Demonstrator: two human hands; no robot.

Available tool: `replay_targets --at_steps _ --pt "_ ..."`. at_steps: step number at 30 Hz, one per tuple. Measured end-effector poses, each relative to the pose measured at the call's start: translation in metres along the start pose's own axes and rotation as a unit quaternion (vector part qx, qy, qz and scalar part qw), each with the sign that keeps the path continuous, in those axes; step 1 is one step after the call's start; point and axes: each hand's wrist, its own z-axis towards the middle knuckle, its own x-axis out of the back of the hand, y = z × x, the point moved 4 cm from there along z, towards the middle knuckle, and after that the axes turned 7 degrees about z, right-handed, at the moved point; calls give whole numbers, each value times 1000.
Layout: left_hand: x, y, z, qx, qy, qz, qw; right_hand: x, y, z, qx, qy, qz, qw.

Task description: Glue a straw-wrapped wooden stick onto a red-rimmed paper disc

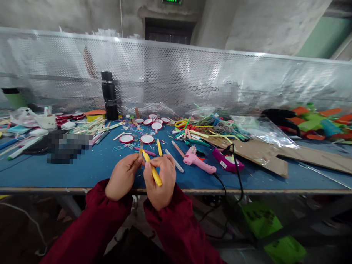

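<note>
My right hand (160, 177) is closed around a yellow marker (156, 175), its tip end pointing up and to the left. My left hand (124, 174) pinches a short flat stick (141, 147) upright, brownish at the top and yellow lower down. The marker's tip end is beside the stick; whether they touch cannot be made out. Just beyond my hands lies a yellow pen-like piece (159, 147). Two round white discs with red rims, one of them a red-rimmed disc (147, 139), lie on the blue table (84, 175) behind the stick.
A pink glue gun (198, 160) with a black cord lies right of my hands, beside a purple box (228, 160). Cardboard (256, 154) and pipe cleaners (211, 125) spread behind. A black bottle (109, 95) stands at the back left, before a perforated metal screen (178, 74).
</note>
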Motion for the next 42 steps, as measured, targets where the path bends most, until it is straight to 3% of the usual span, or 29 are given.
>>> replay_targets --at_steps 30,42 --pt "0 7 0 4 -19 -14 1000 0 -3 2 5 -15 3 1000" --pt "3 8 -1 12 1 -16 1000 1 -2 -1 14 5 -9 1000"
